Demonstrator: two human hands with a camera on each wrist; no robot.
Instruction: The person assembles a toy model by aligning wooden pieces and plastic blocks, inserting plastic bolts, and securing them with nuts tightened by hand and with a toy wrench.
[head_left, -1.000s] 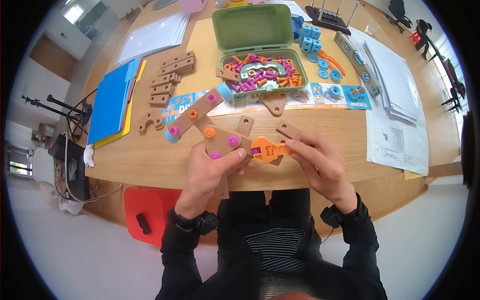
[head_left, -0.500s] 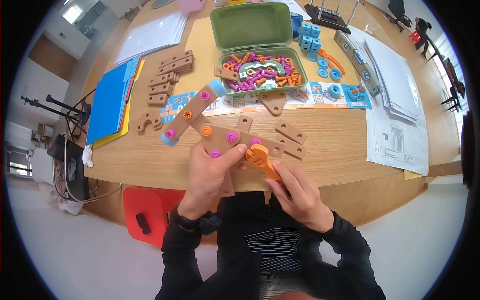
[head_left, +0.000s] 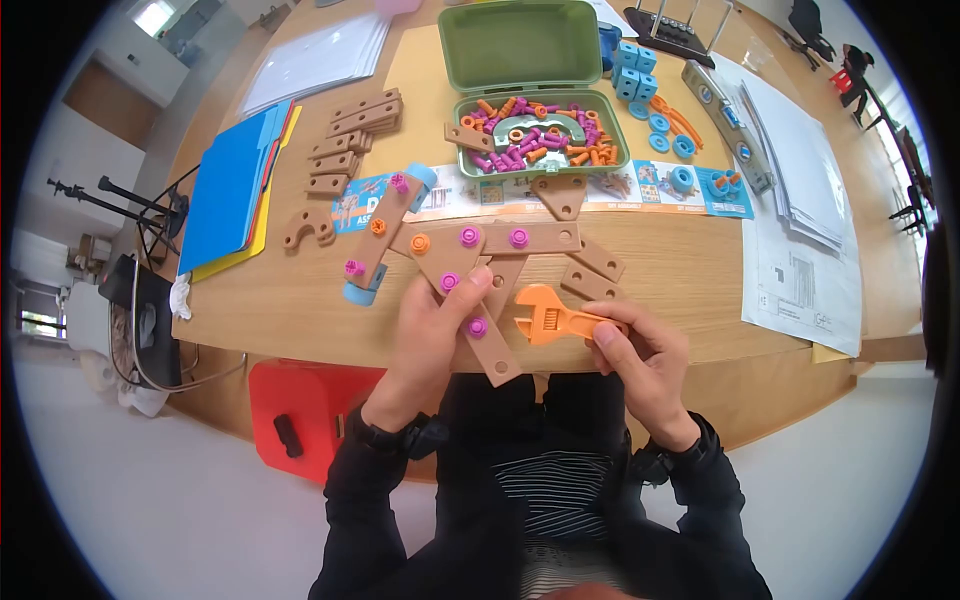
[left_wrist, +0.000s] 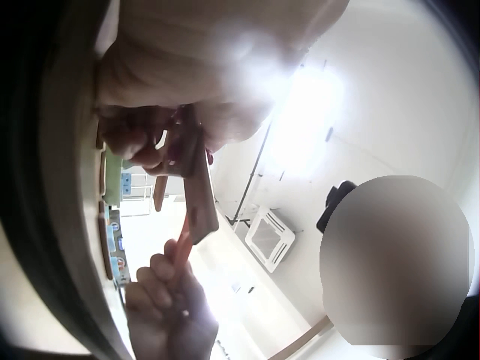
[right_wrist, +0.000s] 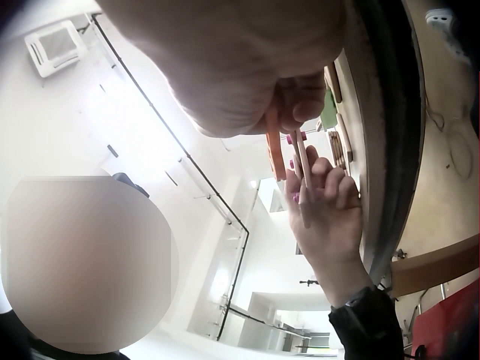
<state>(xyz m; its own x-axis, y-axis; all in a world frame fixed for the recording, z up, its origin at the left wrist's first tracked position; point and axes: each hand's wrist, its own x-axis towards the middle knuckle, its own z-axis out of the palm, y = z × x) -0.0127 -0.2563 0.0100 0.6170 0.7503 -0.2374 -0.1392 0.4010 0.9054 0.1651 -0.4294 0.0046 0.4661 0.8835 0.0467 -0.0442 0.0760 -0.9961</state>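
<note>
My left hand [head_left: 425, 335] grips a toy assembly of brown perforated strips [head_left: 535, 238] around a triangular plate [head_left: 445, 255], joined by pink and orange bolts. At its far left is a crossbar [head_left: 384, 230] with blue end pieces. The thumb lies over the plate beside a pink bolt [head_left: 450, 283]; the other fingers are hidden beneath. My right hand [head_left: 645, 365] pinches the handle of an orange toy wrench [head_left: 550, 315]. The wrench's jaws point left, apart from the pink bolt [head_left: 477, 327] on the lower strip. Both wrist views show the hands facing each other.
Behind the assembly stands an open green box [head_left: 540, 172] of pink and orange bolts. Brown strips [head_left: 340, 165] are stacked at left, near blue folders [head_left: 232, 190]. Two loose strips [head_left: 590, 282] lie by the wrench. Blue cubes [head_left: 635, 70] and papers [head_left: 800, 270] are at right.
The assembly has turned clockwise in my left hand, bringing the lower strip and its pink bolt into view. The wrench came off the right strip's bolt, swung down, then moved right and levelled out.
</note>
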